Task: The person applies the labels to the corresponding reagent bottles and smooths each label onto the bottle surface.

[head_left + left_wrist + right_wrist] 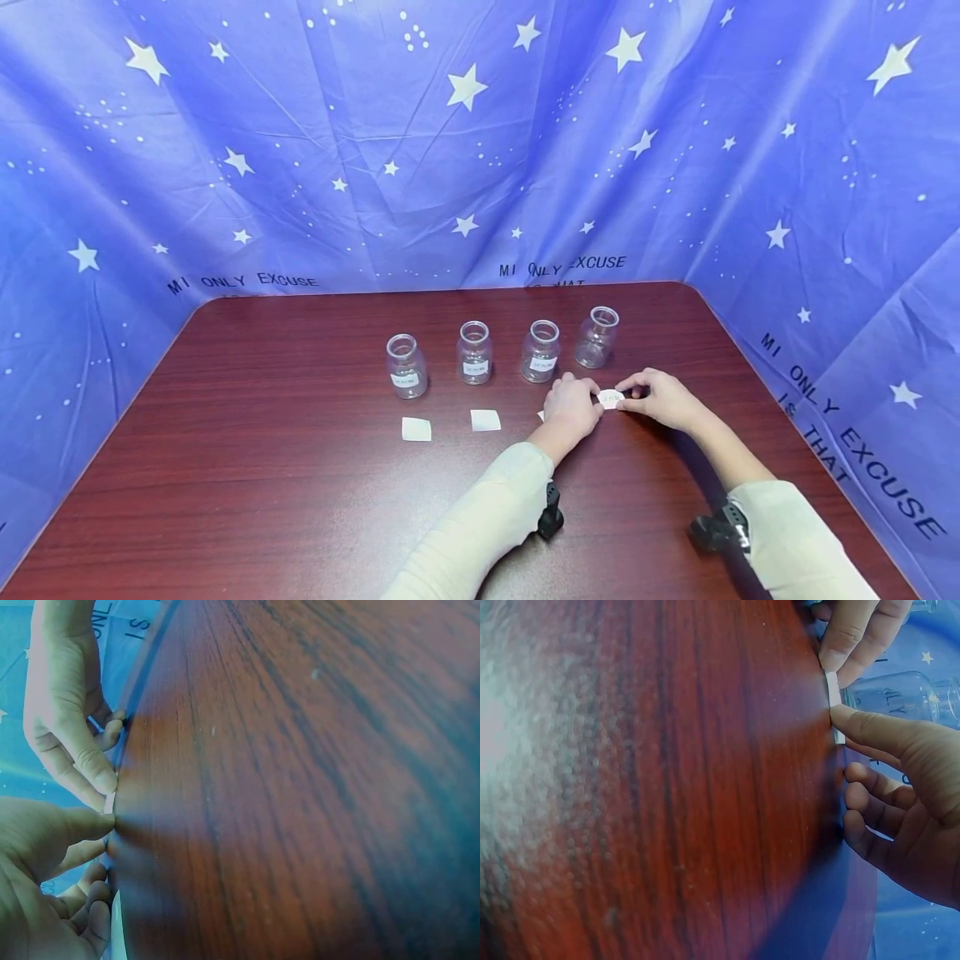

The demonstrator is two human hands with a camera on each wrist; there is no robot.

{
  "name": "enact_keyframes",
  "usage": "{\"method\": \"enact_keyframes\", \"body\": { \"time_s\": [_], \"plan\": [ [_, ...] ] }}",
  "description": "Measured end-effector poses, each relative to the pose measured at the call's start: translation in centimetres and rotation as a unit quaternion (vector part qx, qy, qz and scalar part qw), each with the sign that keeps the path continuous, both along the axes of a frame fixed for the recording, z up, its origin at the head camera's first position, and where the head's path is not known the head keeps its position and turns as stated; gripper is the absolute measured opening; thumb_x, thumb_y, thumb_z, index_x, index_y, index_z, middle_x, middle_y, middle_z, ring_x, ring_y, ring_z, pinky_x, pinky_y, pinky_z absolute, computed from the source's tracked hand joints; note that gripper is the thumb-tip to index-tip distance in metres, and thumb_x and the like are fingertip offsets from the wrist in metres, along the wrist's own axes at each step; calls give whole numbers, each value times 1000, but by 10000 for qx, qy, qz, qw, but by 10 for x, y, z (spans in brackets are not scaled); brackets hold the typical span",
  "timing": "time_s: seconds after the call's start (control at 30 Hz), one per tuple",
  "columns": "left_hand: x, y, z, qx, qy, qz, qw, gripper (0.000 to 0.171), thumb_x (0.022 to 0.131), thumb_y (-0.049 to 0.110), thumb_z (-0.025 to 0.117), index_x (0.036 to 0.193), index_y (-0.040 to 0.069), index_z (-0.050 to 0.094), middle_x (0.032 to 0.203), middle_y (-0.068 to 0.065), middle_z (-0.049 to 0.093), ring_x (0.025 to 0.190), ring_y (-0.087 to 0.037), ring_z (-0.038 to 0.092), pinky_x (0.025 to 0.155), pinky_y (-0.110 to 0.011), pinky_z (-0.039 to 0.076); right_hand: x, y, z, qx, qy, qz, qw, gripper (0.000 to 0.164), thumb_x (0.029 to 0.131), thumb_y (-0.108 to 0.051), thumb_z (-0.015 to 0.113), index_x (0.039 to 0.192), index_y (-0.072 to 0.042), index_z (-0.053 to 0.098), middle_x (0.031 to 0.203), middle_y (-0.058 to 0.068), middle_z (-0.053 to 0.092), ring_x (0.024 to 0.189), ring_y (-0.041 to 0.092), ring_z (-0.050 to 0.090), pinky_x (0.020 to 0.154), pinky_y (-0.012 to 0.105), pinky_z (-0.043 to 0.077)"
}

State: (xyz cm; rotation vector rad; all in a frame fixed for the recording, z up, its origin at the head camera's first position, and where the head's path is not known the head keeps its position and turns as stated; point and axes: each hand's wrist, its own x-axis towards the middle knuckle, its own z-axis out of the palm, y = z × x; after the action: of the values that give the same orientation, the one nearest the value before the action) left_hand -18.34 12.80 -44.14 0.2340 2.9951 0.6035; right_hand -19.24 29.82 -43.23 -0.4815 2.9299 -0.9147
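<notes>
Both hands hold one small white label (611, 399) with handwriting on it, low over the table. At its left edge, the thumb and fingers of my left hand (572, 407) pinch it. My right hand (663, 400) pinches the right edge, its other fingers curled loosely in the right wrist view. Just behind the label stands a clear glass jar (597, 337) with no label visible on it. Three more glass jars, left (407, 367), middle (474, 352) and right (541, 350), stand upright to its left, each bearing a white written label.
Two white paper squares, left (416, 429) and right (485, 420), lie in front of the jars. A third white piece (541, 415) is mostly hidden by the left hand. The dark red wooden table (262, 467) meets a blue star-printed curtain (375, 167) behind.
</notes>
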Motion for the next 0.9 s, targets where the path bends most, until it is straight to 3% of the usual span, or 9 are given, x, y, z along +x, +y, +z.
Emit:
{"method": "enact_keyframes", "body": {
  "time_s": [0.57,0.9],
  "plan": [
    [0,-3,-3,21,238,-59,9997,15,81,39,68,95,36,68,94,6,59,89,-11,54,74,-24,45,-2,-5,0,-9,-62,475,9989,30,73,-19,79,98,-5,70,71,3,53,64,2,41,58,21,35],
    [2,-5,-1,263,201,-77,9994,20,83,34,67,102,34,66,97,6,59,91,-12,56,73,-26,47,-4,-6,-3,-248,-266,414,9985,22,73,-14,77,93,-7,69,67,-2,50,59,3,42,54,20,35]
  ]
}}
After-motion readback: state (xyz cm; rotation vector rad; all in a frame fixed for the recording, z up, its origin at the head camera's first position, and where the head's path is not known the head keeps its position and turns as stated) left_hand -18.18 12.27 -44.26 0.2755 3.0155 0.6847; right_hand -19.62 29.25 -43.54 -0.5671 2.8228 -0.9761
